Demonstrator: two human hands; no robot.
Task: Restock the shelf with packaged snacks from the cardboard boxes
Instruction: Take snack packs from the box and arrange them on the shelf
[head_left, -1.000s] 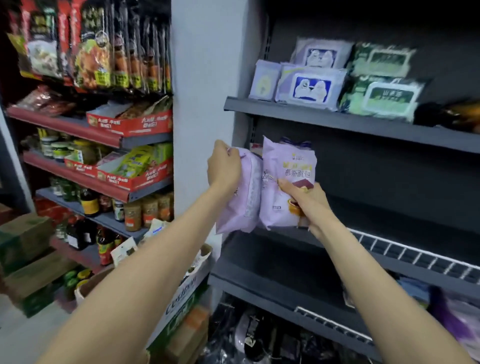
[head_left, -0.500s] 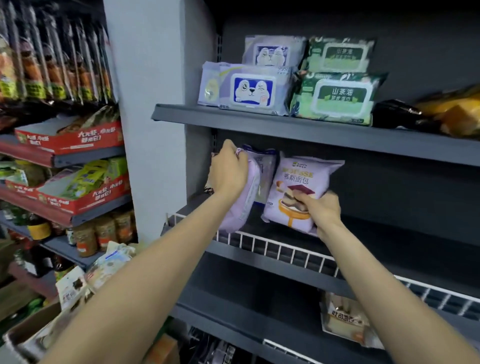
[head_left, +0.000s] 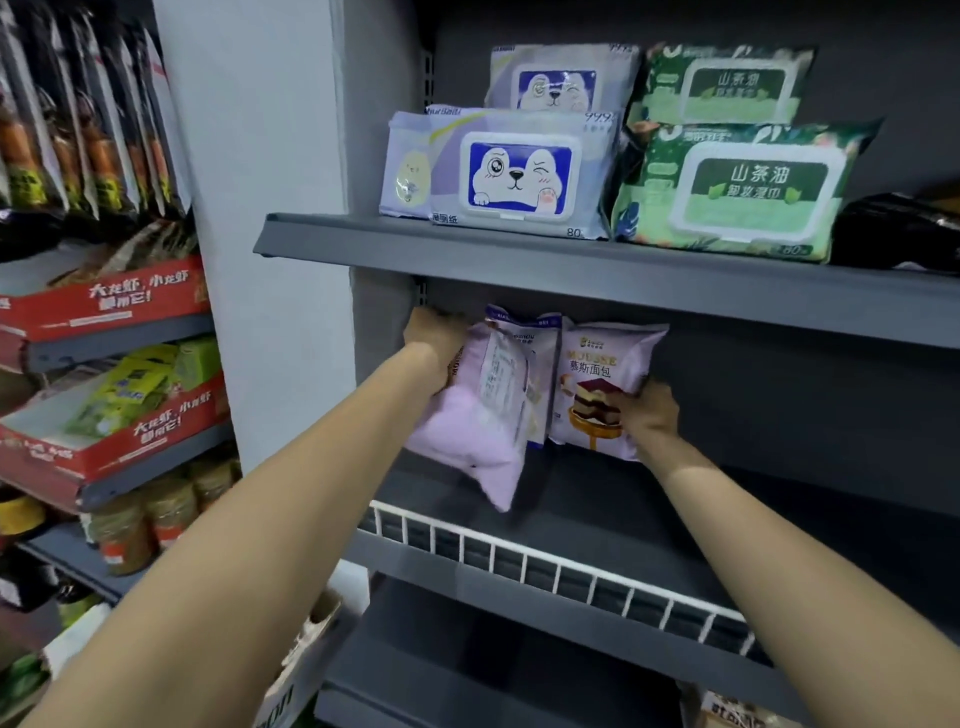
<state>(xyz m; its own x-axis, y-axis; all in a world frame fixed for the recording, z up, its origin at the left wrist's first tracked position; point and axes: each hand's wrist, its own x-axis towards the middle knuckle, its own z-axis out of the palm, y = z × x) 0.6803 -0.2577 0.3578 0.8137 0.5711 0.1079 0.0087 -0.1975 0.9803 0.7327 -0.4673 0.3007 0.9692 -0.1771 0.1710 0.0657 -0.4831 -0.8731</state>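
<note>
- Head view, middle shelf (head_left: 779, 499): dark grey metal deck with a white wire fence along its front lip, apparently there to keep soft bags from sliding off.
- Left hand (head_left: 434, 340): fingers curled over the top of a pale pink snack bag (head_left: 478, 415), gripping it. The bag hangs tilted below the hand with its printed back panel turned outward, likely mid-placement against the shelf's left end.
- Right hand (head_left: 649, 410): clamped on the lower right edge of a mousse bread packet (head_left: 602, 384), holding it upright, picture face forward, presumably so the label reads from the aisle.
- Third packet (head_left: 535, 338): stands between the two hands, behind the pink bag, mostly hidden.
- Materials: glossy, puffy film pouches with crimped seams; soft and easily dented.
- Above the hands: wet-wipe packs (head_left: 519, 176), flat with rigid flip lids.
</note>
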